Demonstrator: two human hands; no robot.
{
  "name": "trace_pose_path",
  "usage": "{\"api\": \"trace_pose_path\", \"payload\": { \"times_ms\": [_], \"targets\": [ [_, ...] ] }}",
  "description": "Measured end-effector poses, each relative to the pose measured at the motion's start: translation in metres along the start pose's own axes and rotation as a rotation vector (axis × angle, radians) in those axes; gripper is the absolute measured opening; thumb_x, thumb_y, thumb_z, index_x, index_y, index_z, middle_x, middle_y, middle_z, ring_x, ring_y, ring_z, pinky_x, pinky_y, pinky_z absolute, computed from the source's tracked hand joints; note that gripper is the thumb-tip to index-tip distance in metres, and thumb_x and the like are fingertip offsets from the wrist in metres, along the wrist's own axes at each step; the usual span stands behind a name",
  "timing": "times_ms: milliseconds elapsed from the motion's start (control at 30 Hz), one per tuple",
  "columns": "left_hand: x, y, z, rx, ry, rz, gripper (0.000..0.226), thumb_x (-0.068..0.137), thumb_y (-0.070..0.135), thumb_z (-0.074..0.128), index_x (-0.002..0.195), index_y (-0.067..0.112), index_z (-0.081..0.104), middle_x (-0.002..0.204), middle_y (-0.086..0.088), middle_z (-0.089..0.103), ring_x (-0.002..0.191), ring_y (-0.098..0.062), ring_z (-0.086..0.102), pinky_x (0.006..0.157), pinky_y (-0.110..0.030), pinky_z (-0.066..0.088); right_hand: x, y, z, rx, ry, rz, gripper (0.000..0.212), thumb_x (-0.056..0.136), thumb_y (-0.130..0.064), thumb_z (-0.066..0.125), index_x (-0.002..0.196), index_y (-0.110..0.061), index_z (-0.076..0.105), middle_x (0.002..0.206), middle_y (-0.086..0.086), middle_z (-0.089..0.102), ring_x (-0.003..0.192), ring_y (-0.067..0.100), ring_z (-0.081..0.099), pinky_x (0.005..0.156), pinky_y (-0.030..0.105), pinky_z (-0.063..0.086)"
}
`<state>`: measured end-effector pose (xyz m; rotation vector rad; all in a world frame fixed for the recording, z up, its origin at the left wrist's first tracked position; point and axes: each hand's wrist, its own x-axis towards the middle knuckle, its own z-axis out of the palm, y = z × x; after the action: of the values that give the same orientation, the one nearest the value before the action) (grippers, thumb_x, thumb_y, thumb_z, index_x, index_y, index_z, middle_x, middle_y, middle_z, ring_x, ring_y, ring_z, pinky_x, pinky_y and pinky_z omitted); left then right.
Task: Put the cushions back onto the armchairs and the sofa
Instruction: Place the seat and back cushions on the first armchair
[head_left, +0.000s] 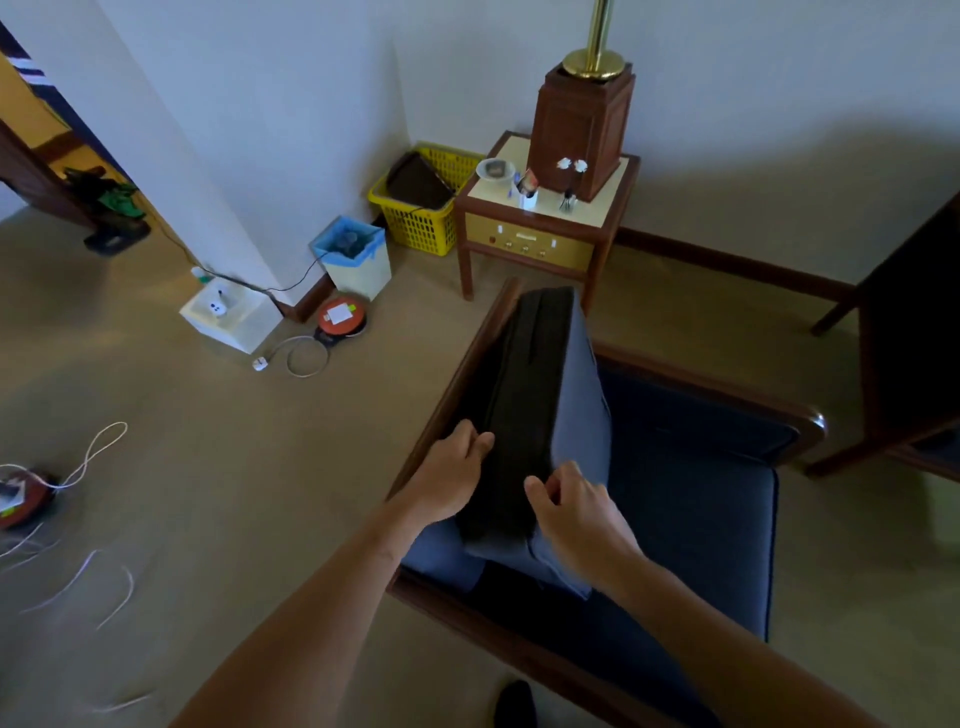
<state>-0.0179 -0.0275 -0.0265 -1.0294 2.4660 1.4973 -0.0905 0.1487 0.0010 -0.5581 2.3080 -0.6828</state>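
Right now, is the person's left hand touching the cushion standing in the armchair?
Touching. In the head view the left hand curls its fingers over the dark side of the cushion, upright in the armchair.

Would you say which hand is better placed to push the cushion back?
Probably the right hand: it holds the blue fabric cushion on its seat-facing side; the left hand grips the frame-side edge.

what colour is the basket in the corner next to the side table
Yellow; the basket shows best in the head view.
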Motion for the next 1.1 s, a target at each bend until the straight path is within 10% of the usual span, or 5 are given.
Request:
{"api": "trace_pose_path", "payload": {
  "times_ms": [633,800,900,1000,1100],
  "targets": [
    [-0.047,0.2,0.224,-0.011,-0.038,0.405,0.043,0.11,0.029,0.049,0.071,0.016,0.037,0.063,0.003,0.043,0.056,-0.016,0.045,0.059,-0.037,0.031,-0.098,0.23,-0.187,0.27,0.621,-0.177,0.035,0.102,-0.025,0.058,0.07,-0.016,0.047,0.061,0.001,0.05,0.053,0.009,0.04,0.047,0.028,0.032],
    [-0.06,0.222,0.272,0.763,-0.099,0.532,0.034,0.105,0.047,0.045,0.102,0.015,0.054,0.107,-0.013,0.065,0.102,-0.037,0.063,0.079,-0.044,0.048,-0.116,0.312,-0.178,0.144,0.493,-0.107,0.028,0.103,-0.028,0.054,0.076,-0.023,0.048,0.073,-0.002,0.054,0.062,0.017,0.05,0.055,0.039,0.044],
    [-0.055,0.249,0.292,1.019,-0.13,0.81,0.044,0.094,0.038,0.055,0.132,0.015,0.047,0.138,-0.017,0.046,0.129,-0.041,0.046,0.1,-0.053,0.045,-0.13,0.346,-0.176,0.193,0.531,-0.09,0.029,0.101,-0.025,0.057,0.075,-0.025,0.046,0.072,-0.003,0.053,0.064,0.018,0.049,0.053,0.032,0.04],
    [-0.041,0.275,0.31,1.308,-0.592,0.936,0.081,0.081,0.012,0.06,0.157,0.023,0.031,0.173,-0.012,0.007,0.161,-0.034,0.003,0.126,-0.063,0.012,-0.144,0.361,-0.172,0.292,0.539,-0.053,0.027,0.102,-0.022,0.056,0.078,-0.026,0.046,0.076,-0.001,0.054,0.064,0.016,0.048,0.052,0.026,0.038],
    [-0.028,0.288,0.334,1.616,-0.601,1.054,0.117,0.078,0.019,0.076,0.166,0.029,0.0,0.172,-0.015,0.009,0.158,-0.036,0.011,0.122,-0.067,0.019,-0.159,0.368,-0.168,0.462,0.478,0.017,0.016,0.101,-0.037,0.058,0.091,-0.028,0.05,0.093,-0.002,0.057,0.075,0.013,0.056,0.061,0.026,0.048]
  ]
}}
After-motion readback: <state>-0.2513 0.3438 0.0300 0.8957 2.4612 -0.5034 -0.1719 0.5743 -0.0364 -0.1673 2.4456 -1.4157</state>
